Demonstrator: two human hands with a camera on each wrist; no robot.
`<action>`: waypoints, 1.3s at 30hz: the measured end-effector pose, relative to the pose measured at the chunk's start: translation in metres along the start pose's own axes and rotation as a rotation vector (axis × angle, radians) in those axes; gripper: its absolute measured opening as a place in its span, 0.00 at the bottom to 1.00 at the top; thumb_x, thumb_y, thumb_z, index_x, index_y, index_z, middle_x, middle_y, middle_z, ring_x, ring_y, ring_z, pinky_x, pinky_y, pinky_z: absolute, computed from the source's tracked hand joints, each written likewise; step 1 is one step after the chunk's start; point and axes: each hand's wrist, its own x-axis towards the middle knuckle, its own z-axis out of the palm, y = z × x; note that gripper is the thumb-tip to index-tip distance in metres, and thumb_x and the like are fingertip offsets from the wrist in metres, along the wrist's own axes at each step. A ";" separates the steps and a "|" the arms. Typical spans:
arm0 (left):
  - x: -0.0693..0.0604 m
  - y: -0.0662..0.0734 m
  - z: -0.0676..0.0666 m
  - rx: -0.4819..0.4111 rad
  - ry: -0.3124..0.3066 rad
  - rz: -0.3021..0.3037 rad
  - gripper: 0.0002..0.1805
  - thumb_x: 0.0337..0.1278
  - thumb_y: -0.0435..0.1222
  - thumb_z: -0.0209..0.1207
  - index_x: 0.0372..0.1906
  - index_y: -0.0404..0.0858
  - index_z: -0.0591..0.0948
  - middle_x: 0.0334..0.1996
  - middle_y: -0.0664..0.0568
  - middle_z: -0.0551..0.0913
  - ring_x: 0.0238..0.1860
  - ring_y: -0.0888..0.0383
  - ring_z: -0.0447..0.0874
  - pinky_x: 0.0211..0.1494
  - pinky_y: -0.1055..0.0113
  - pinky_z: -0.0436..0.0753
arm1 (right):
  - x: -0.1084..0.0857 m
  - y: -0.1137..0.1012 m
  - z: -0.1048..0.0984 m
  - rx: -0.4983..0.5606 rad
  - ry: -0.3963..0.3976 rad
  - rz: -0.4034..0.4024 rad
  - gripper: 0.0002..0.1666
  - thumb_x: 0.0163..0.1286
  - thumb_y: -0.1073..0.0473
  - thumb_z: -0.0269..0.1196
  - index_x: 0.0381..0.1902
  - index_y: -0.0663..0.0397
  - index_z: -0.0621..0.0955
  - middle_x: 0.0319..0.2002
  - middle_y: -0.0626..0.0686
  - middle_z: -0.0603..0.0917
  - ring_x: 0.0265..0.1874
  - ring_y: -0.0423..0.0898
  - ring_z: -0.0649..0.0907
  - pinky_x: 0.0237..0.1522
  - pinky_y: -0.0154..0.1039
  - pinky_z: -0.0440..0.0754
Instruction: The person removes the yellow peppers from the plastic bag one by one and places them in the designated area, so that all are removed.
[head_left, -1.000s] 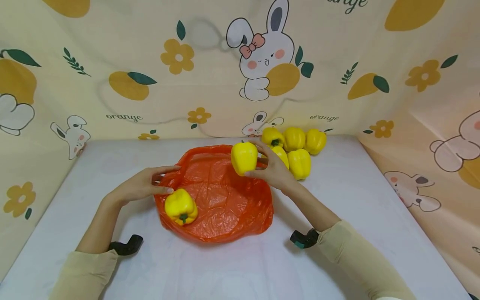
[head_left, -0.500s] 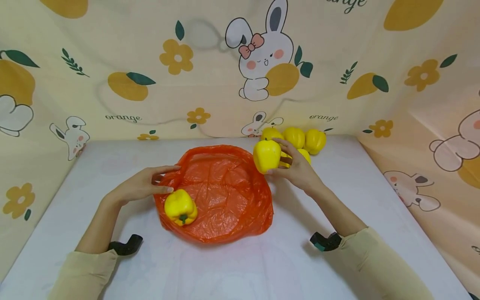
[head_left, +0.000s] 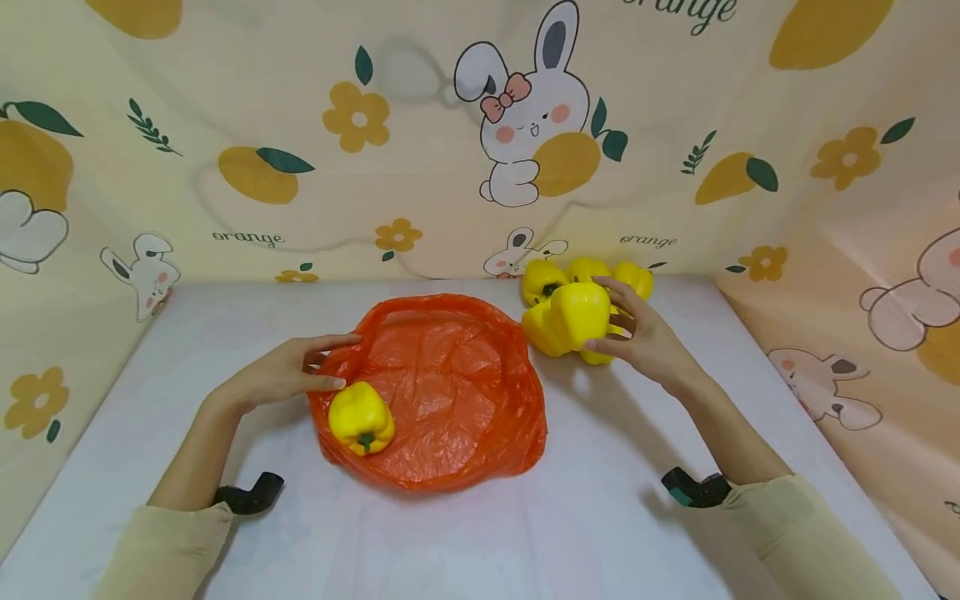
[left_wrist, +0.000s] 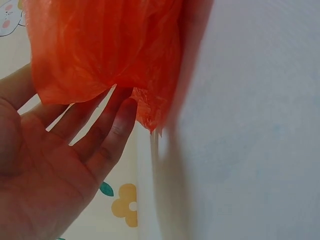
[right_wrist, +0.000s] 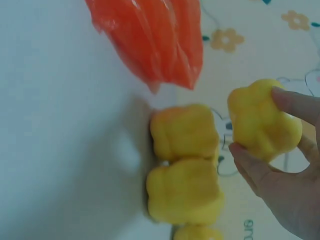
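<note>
My right hand (head_left: 648,337) holds a yellow bell pepper (head_left: 585,315) by its sides between thumb and fingers, raised in front of the pepper group. In the right wrist view the held bell pepper (right_wrist: 260,120) is apart from two others beside it. A red-orange plastic bag (head_left: 450,417) lies spread with its mouth upward, and one yellow bell pepper (head_left: 360,418) sits inside at its left. My left hand (head_left: 281,371) grips the bag's left rim with thumb and fingers; in the left wrist view the bag (left_wrist: 110,50) hides some fingertips.
Several yellow bell peppers (head_left: 542,282) stand grouped at the back right, partly hidden by the held one. The pale tabletop (head_left: 420,550) meets a printed cloth backdrop (head_left: 300,92) at the back and sides. Black wrist mounts (head_left: 696,487) stick out near both sleeves.
My right hand has moved right, carrying the bell pepper from above the bag's right rim to in front of the pepper group. The left hand, the bag and the pepper inside stay in place.
</note>
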 end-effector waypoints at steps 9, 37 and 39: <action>-0.001 -0.002 0.005 -0.019 0.005 0.020 0.34 0.62 0.39 0.65 0.73 0.45 0.69 0.72 0.43 0.67 0.68 0.40 0.67 0.64 0.45 0.75 | -0.012 0.010 -0.023 -0.053 0.035 -0.005 0.53 0.63 0.60 0.72 0.78 0.38 0.56 0.74 0.60 0.59 0.64 0.63 0.70 0.57 0.34 0.78; -0.010 -0.002 0.005 0.035 0.023 -0.037 0.33 0.62 0.44 0.65 0.72 0.47 0.71 0.68 0.43 0.72 0.62 0.43 0.70 0.61 0.47 0.78 | -0.027 0.054 -0.068 -0.073 0.115 0.071 0.50 0.69 0.59 0.66 0.79 0.25 0.53 0.76 0.64 0.54 0.63 0.65 0.67 0.45 0.21 0.76; -0.011 -0.004 0.005 0.042 0.027 -0.037 0.33 0.62 0.45 0.65 0.72 0.47 0.71 0.69 0.42 0.71 0.63 0.42 0.70 0.62 0.45 0.77 | -0.026 0.057 -0.071 -0.087 0.106 0.078 0.50 0.69 0.58 0.66 0.79 0.25 0.52 0.76 0.63 0.53 0.64 0.66 0.67 0.46 0.22 0.76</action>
